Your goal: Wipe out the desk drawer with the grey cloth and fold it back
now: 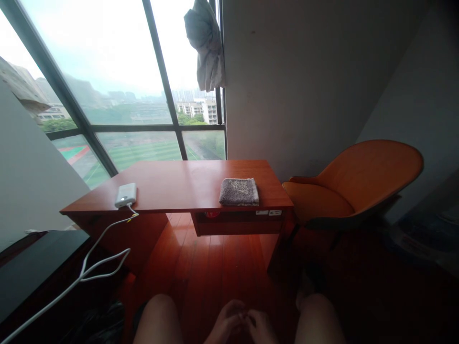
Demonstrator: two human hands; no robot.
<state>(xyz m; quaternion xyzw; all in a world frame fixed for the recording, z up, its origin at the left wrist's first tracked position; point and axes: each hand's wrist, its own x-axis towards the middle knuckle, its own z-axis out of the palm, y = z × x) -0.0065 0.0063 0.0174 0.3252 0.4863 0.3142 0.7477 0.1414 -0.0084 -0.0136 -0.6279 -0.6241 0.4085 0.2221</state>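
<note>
My left hand (229, 321) and my right hand (258, 327) are at the bottom middle, between my knees. Their fingers are loosely curled in and meet at the tips; I see nothing held in them. Beyond them stands a reddish-brown wooden desk (186, 184). A folded grey towel (238, 192) with a pale pattern lies near its front edge, right of the middle. At the desk's left front lies a white power bank (126, 194), with a white cable (83, 270) plugged into it. Both hands are well apart from these things.
An orange chair (373, 181) stands right of the desk. Under the desktop, an open shelf (236, 217) holds partly hidden items. A dark flat surface (32, 272) is at the left, with the cable hanging across. Large windows (118, 62) stand behind the desk.
</note>
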